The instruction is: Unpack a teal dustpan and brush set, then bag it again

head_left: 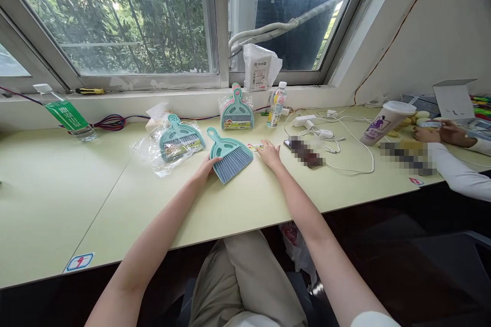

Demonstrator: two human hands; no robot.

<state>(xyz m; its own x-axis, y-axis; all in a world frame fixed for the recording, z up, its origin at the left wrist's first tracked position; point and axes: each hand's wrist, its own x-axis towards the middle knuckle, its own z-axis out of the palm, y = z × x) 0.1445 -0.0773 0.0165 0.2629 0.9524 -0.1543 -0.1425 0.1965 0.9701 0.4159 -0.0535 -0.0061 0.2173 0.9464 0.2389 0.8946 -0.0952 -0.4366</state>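
1. Pale green surface (134, 204) under a metal-framed window (141, 15). Clock taken from the held set, wearer at six.
2. At centre: teal dustpan-and-brush set (230, 157), unwrapped, with handle (214, 134) towards eleven and grey-blue bristles (233, 164) face up towards four and five. Hard to tell whether flat on the surface or slightly raised.
3. At eight: left hand (208, 169), closed on the rim, thumb on top, fingers mostly hidden.
4. Just before three: right hand (270, 154), fingers reaching to a small colourful label (253, 147) beside the set's two-o'clock edge. Impossible to tell whether pinched or only touched.
5. Near ten: another set (180, 142) in loose clear plastic. At twelve: upright wrapped stack (237, 112), with a drink bottle (276, 104) towards one.
6. At three: phone (305, 152), partly blurred. Between two and three: white cables (335, 138), then a lidded cup (386, 123) and, farther off, another person's hand (427, 133).
7. For good handling, keep the left thumb firm on the rim, clear of the bristles, to prevent twisting.
8. Better to take the label lightly by one edge, without creasing or dragging against the set.
9. Mind the phone and cables at three; keep the right wrist low and movements short.
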